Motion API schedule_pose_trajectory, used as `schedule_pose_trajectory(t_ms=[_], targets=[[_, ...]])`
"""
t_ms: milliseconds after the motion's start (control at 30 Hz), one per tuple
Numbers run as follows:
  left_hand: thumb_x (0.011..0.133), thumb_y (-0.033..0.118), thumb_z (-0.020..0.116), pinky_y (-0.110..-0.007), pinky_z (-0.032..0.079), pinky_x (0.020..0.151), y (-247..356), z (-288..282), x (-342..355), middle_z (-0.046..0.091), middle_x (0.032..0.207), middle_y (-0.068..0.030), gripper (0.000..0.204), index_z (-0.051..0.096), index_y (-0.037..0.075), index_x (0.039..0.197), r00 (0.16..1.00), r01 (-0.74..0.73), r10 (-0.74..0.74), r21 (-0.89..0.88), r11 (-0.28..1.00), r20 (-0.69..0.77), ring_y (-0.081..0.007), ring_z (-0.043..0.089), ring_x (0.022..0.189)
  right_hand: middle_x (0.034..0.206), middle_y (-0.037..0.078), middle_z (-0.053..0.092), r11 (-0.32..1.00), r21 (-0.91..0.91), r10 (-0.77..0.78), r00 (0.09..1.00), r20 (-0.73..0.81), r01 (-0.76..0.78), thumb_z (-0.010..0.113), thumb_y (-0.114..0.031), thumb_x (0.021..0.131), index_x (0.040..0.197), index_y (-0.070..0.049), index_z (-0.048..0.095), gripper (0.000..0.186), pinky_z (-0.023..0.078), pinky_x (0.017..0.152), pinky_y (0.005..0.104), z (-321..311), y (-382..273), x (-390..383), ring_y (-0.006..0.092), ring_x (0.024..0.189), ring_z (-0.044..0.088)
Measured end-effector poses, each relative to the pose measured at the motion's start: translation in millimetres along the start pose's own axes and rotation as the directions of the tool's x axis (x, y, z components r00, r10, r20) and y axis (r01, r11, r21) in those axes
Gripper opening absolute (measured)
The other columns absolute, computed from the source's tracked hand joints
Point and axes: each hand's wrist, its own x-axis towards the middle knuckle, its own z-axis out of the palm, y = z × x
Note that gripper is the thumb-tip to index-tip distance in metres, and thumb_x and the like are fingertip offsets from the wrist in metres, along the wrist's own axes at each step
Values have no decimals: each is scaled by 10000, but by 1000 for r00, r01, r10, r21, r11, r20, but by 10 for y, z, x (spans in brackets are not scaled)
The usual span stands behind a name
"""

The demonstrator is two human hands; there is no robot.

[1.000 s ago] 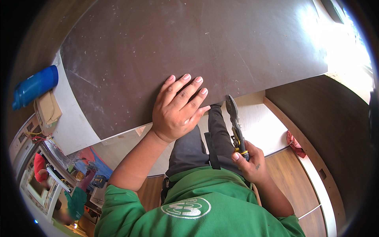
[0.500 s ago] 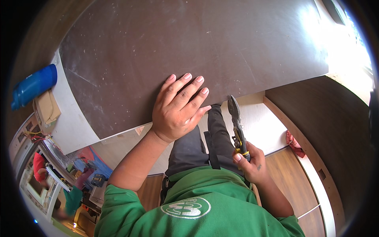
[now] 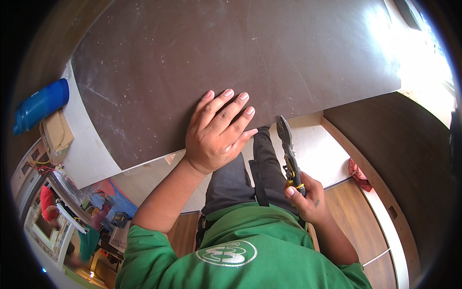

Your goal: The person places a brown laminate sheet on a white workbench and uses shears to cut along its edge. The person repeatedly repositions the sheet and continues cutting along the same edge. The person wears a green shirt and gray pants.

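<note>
My left hand (image 3: 215, 132) lies palm down near the front edge of a large dark brown board (image 3: 192, 62), its fingers stretched out and slightly apart. Nothing is in it. A pair of tin snips (image 3: 288, 149) with yellow and black handles is gripped in my right hand (image 3: 308, 197), off the board's edge and over my leg. Their dark jaws point away from me, up toward the board's edge. Most of the handles are hidden by the fingers.
A blue bottle (image 3: 42, 106) lies on its side at the far left, next to a piece of cardboard (image 3: 57, 132). At the right stands a dark curved panel (image 3: 385, 144), a red cloth (image 3: 359, 175) near its base. Other people (image 3: 88, 241) and tools show at lower left.
</note>
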Motion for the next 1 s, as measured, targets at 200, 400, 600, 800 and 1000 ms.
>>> schedule_pose_trajectory(t_ms=[200, 400, 600, 800, 1000], targets=[[780, 262, 943, -546, 442, 1210, -10, 3, 1, 729, 1439, -83, 530, 796, 138, 1274, 1000, -6, 6, 3, 1000, -5, -338, 640, 1358, 808, 55, 632, 999, -33, -15, 1000, -17, 14, 795, -410, 998, 1087, 66, 679, 498, 486, 710, 317, 0, 3, 14, 133, 783, 561], [783, 267, 940, -550, 449, 1202, -5, 3, 0, 729, 1438, -83, 524, 796, 136, 1270, 1000, -6, 6, 4, 1000, -7, -340, 641, 1355, 828, 59, 652, 998, -57, 1, 1000, -22, -2, 800, -364, 1001, 1118, 68, 689, 461, 505, 727, 319, 3, -62, 8, 133, 795, 582], [786, 266, 936, -553, 451, 1197, 0, -3, 5, 730, 1434, -86, 519, 794, 134, 1268, 1000, -6, 6, 10, 1000, -4, -342, 643, 1351, 832, 62, 659, 999, -38, 33, 999, -14, -33, 800, -344, 1003, 1119, 68, 693, 441, 508, 724, 314, 4, -79, 2, 127, 789, 586], [806, 297, 932, -515, 433, 1238, -2, 3, 1, 713, 1449, -45, 476, 810, 162, 1246, 1000, 2, -2, 29, 1000, 2, -294, 611, 1390, 807, 54, 630, 999, -29, 18, 1000, -13, -18, 795, -350, 1007, 1105, 67, 691, 441, 497, 716, 316, -3, -56, 0, 129, 780, 561], [811, 286, 929, -528, 435, 1222, 54, -79, 80, 710, 1459, -69, 493, 798, 145, 1264, 999, 30, -31, 31, 999, 24, -313, 616, 1386, 805, 38, 615, 999, 31, 35, 999, -5, -34, 789, -343, 1012, 1088, 66, 685, 429, 484, 709, 312, 16, -46, -4, 120, 778, 538]])
